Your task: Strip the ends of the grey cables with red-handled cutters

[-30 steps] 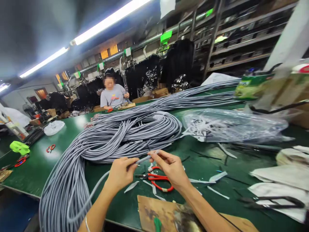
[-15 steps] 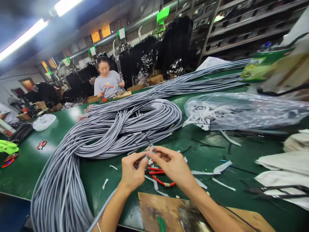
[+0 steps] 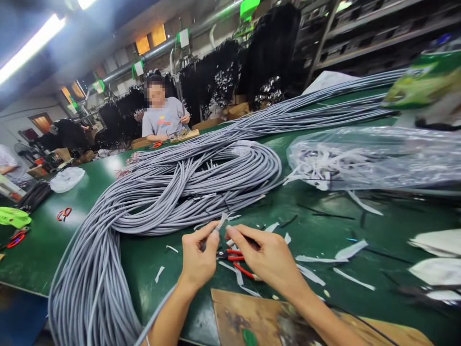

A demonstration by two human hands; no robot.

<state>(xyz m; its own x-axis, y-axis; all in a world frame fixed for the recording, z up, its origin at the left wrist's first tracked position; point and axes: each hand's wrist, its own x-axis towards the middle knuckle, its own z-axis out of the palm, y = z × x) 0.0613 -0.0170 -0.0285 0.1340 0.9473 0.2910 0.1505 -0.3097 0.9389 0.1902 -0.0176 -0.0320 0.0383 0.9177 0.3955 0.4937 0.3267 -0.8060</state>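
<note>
My left hand (image 3: 199, 257) is closed in a pinch round the end of a grey cable (image 3: 158, 312). The cable runs back along my left forearm. From my fingertips sticks up its pale, frayed-looking end (image 3: 222, 221), tilted to the upper right. Just right of that end is my right hand (image 3: 264, 250), its thumb and fingers pressed together. Whether anything lies between them is hidden. Below and between my hands are red-handled pliers (image 3: 236, 255) on the green table (image 3: 173, 288), partly covered by my right hand.
A big coil of grey cables (image 3: 173, 192) spreads across the table. A clear plastic bag (image 3: 363, 161) of white strips lies at the right, with loose white scraps (image 3: 353, 251) in front. A stained board (image 3: 234, 312) lies nearest me. A co-worker (image 3: 167, 115) sits across the table.
My right hand has moved off the cable end, slightly right and down, so the pale tip shows more. The view has shifted a little. The co-worker's hands have moved lower.
</note>
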